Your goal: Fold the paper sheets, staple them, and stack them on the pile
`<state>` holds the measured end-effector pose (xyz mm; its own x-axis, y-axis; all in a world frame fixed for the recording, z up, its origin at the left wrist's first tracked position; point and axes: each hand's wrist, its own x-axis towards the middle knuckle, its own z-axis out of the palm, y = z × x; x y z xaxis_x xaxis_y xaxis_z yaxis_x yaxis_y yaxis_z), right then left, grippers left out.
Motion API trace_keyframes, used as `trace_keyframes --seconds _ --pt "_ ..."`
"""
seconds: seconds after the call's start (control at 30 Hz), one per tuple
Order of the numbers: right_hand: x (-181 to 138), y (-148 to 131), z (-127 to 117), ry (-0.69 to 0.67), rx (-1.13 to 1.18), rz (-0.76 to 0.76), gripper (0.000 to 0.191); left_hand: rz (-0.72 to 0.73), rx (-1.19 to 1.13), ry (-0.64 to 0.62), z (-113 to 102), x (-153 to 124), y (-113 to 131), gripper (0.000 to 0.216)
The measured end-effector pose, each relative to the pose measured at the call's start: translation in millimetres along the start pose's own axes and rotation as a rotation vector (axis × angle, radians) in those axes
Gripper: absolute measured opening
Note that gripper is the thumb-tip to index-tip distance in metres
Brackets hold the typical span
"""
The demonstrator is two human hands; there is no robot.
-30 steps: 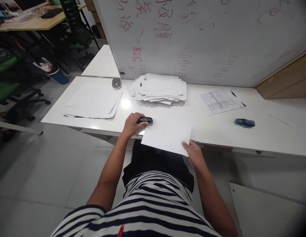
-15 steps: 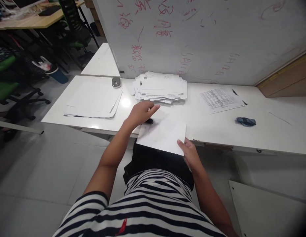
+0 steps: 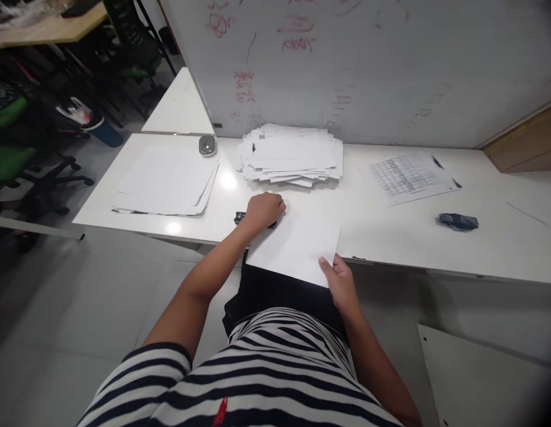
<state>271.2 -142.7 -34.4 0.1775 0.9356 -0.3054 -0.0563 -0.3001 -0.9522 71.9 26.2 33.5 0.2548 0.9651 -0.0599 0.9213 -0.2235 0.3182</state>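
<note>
A white sheet of paper (image 3: 297,246) lies over the near edge of the white table (image 3: 391,237). My right hand (image 3: 338,280) pinches its near right corner. My left hand (image 3: 264,210) is curled shut on top of a small black stapler (image 3: 239,217) at the sheet's far left corner. Only the stapler's left end shows past my fingers. A thick untidy stack of printed papers (image 3: 293,155) sits just beyond my left hand.
A spread of blank sheets (image 3: 166,181) lies at the table's left, with a small grey device (image 3: 207,145) behind it. A printed table sheet (image 3: 408,177) and a dark blue object (image 3: 458,221) lie to the right. A whiteboard (image 3: 346,59) stands behind; office chairs (image 3: 17,160) are at left.
My left hand let go of the stapler and lifted open, then came back down curled over it at the sheet's corner. My right hand kept the sheet, which shifted slightly left.
</note>
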Motion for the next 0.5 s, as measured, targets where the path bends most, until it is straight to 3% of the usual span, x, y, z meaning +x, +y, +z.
trace_keyframes --seconds 0.1,0.17,0.27,0.33,0.37,0.5 --pt "-2 -2 3 0.036 -0.150 -0.041 0.047 0.044 -0.191 0.037 -7 0 -4 0.037" --pt "-4 -4 4 0.047 -0.229 -0.059 0.047 0.080 -0.445 0.160 -14 -2 -9 0.041" --pt "-3 -14 -2 0.095 -0.322 -0.116 0.041 -0.027 -0.814 0.630 -22 -13 -22 0.045" --pt "-2 -26 -16 0.186 -0.398 -0.173 0.036 -0.158 -0.868 0.860 -21 -27 -33 0.045" --pt "-2 -33 -25 0.240 -0.433 -0.199 0.036 -0.190 -0.829 0.858 -17 -35 -39 0.044" --pt "-5 -63 -69 0.455 -0.430 -0.298 0.038 -0.049 -0.420 0.517 3 -60 -57 0.029"
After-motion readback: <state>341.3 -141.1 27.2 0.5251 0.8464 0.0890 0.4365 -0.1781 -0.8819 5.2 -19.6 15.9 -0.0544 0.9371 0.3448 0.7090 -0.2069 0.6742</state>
